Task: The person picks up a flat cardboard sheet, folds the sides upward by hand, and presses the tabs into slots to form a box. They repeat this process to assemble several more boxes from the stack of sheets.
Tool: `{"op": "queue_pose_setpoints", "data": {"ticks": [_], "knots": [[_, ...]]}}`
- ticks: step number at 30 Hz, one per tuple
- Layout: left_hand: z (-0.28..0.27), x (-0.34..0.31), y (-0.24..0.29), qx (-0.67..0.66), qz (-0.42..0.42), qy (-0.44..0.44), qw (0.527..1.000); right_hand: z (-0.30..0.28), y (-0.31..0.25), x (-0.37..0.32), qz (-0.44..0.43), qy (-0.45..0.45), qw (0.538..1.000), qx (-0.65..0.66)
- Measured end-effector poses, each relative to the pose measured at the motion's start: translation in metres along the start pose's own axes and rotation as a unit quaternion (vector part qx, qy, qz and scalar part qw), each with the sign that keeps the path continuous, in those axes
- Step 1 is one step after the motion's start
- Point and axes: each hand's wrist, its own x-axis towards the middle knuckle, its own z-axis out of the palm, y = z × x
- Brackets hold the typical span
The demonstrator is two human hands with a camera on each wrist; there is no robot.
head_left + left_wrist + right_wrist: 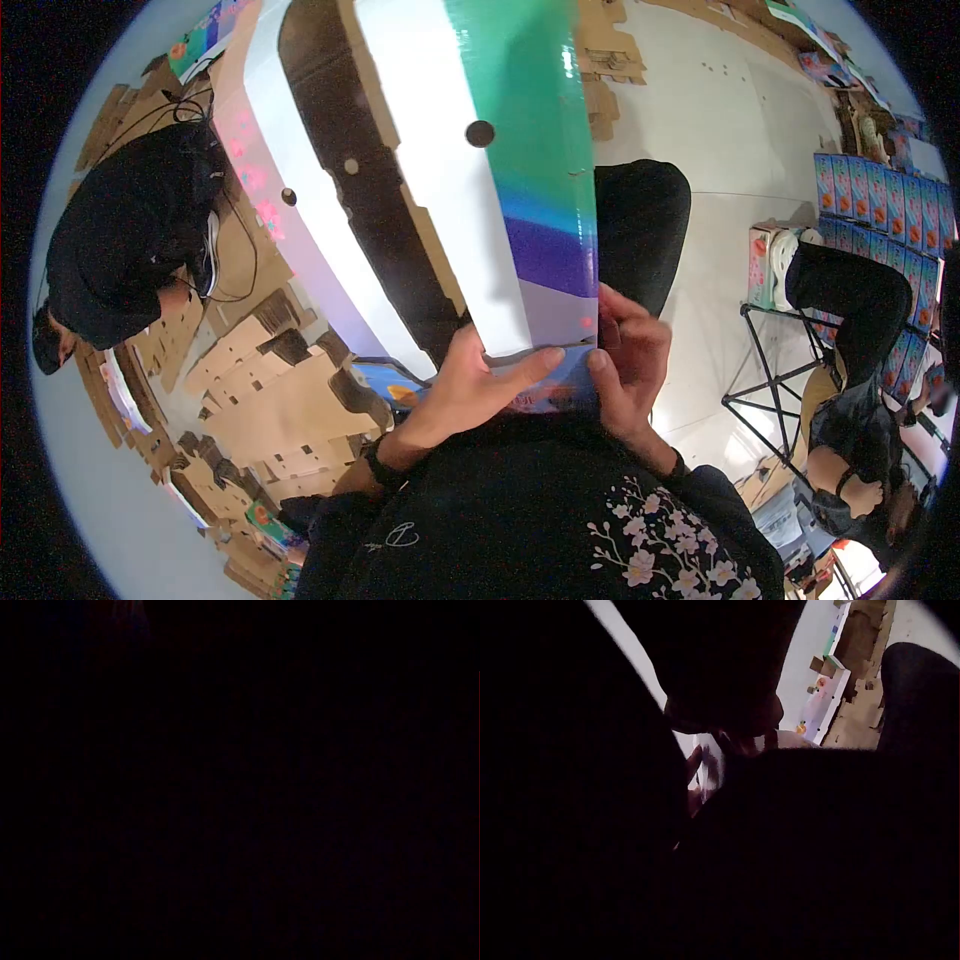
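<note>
A long printed cardboard box (545, 190), green, purple and white, stretches away from the person's lap in the head view. A long dark opening runs down it, and round holes pierce its white panels. My left hand (465, 390) grips the near end, its thumb laid along the top edge of the blue end flap (560, 375) and its fingers mostly hidden. At the right near corner, my right hand (632, 375) pinches the box with bent fingers and the thumb at the edge. The left wrist view is almost black; the right wrist view is mostly dark, with fingers (695, 765) beside a pale surface.
Stacks of flat brown cardboard (290, 410) lie on the floor at left, near a crouching person in black (140, 230). On the right, a seated person (850, 470) is by a black folding stand (775, 375). Rows of printed boxes (880, 200) stand behind.
</note>
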Motion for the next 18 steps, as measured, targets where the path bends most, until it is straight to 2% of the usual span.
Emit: {"op": "queue_pose_setpoints", "data": {"ticks": [2, 5, 7, 11, 12, 15, 16, 17, 18], "knots": [[0.002, -0.003, 0.001, 0.008, 0.019, 0.022, 1.0, 0.001, -0.002, 0.004, 0.063, -0.012, 0.997, 0.049], [0.0, -0.01, 0.003, 0.069, 0.041, 0.033, 0.996, -0.014, 0.002, 0.019, 0.127, -0.104, 0.984, 0.071], [0.003, -0.012, 0.0, 0.043, 0.035, 0.037, 0.998, -0.023, 0.005, 0.024, 0.157, -0.165, 0.972, 0.059], [0.009, -0.002, 0.012, 0.003, 0.055, 0.068, 0.996, -0.013, -0.014, 0.043, 0.12, -0.188, 0.972, -0.069], [0.006, 0.004, 0.016, 0.029, 0.058, 0.054, 0.996, -0.005, -0.025, 0.05, 0.129, -0.15, 0.98, -0.017], [0.001, 0.016, 0.023, -0.02, 0.132, 0.056, 0.99, -0.007, -0.04, 0.073, 0.052, -0.106, 0.99, -0.081], [0.001, 0.019, 0.028, -0.027, 0.188, 0.063, 0.98, -0.011, -0.049, 0.085, -0.015, -0.093, 0.982, -0.165], [-0.006, 0.018, 0.037, 0.021, 0.271, 0.056, 0.961, -0.015, -0.061, 0.094, -0.084, -0.086, 0.958, -0.26], [-0.021, 0.016, 0.044, 0.1, 0.319, 0.111, 0.936, -0.019, -0.072, 0.103, -0.133, -0.072, 0.931, -0.334]]}}
